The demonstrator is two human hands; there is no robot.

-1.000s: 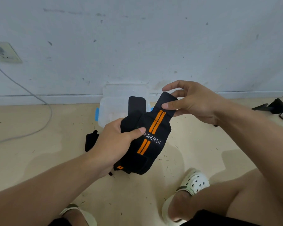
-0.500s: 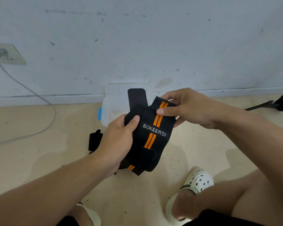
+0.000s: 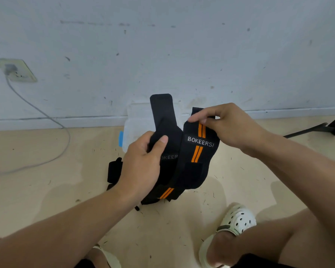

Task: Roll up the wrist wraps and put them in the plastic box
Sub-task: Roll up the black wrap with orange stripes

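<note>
Hands are gripping black elastic wrist wraps with orange stripes above a clear plastic box: left hand is clasping one, right hand is pinching the other's top edge.

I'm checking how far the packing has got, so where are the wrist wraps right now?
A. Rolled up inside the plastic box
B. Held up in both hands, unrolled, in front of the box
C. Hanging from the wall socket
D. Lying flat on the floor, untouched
B: the left hand grips the wrist wraps while the right hand pinches the top end of one strap, and the plastic box sits on the floor behind them.
</note>
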